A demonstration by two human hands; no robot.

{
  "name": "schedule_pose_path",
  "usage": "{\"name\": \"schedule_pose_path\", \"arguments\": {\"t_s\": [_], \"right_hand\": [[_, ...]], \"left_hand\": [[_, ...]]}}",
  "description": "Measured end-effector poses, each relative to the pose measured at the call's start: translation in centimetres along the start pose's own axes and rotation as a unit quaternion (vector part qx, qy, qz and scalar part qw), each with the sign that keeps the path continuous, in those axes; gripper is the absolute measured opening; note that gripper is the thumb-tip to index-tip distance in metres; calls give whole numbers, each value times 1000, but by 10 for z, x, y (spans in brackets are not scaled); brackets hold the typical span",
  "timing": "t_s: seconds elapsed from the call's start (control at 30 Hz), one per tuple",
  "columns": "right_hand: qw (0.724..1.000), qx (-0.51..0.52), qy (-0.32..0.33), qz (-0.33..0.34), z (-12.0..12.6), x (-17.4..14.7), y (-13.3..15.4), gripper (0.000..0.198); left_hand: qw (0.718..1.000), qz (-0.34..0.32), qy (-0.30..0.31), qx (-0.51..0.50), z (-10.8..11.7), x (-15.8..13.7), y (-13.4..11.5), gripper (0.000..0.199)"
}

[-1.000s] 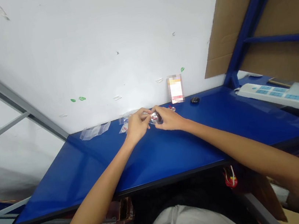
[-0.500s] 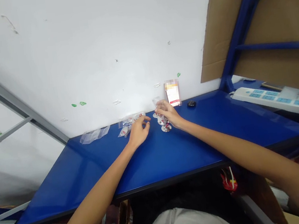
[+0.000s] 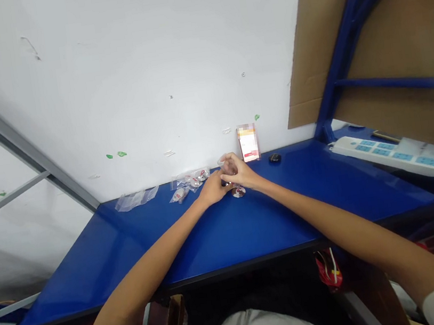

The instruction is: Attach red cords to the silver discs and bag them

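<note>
Over the blue table my two hands meet. The fingers of my right hand are pinched, with a small clear plastic bag showing past the fingertips. My left hand is closed beside it, its fingertips at the right hand's fingers; what they grip is partly hidden. Just under the right hand lies a shiny round badge with red marks. To the left of my left hand are several round badges in clear bags, one of them a bagged badge nearest the front.
Flat clear bags lie at the table's back left. A lit phone leans on the wall, with a small black object beside it. A white power strip sits at the right. The blue table ends at a dark front edge.
My left hand has moved right, from beside the badges to my right hand, and its fingers have closed in. My right hand stays near the same spot. The view has shifted slightly.
</note>
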State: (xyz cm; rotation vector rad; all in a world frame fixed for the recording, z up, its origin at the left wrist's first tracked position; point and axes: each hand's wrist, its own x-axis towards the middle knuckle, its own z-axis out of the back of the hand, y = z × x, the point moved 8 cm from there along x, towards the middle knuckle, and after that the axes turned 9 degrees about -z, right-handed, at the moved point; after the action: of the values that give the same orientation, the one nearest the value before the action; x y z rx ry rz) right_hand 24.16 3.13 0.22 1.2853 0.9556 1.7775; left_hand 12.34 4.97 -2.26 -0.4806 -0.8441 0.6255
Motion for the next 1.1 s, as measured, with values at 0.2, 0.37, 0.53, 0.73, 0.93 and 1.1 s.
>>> {"name": "schedule_pose_path", "arguments": {"t_s": [0.2,0.37,0.53,0.73,0.93,1.1], "right_hand": [[995,-89,30,37,-16,-12,9,64],[976,-203,50,63,-31,-19,2,67],[972,-218,63,67,-39,-21,-6,69],[969,-229,45,78,-36,-22,-2,69],[966,-227,69,101,-37,-25,6,72],[966,-215,101,98,-38,-27,7,79]], "left_hand": [[989,126,-52,-60,52,-10,25,29],[967,127,-153,-162,114,-27,-2,45],[982,114,7,-148,93,-31,-44,40],[997,67,4,25,75,-33,-48,24],[994,-24,44,96,77,-28,-56,19],[980,-122,139,77,76,-27,-69,24]]}}
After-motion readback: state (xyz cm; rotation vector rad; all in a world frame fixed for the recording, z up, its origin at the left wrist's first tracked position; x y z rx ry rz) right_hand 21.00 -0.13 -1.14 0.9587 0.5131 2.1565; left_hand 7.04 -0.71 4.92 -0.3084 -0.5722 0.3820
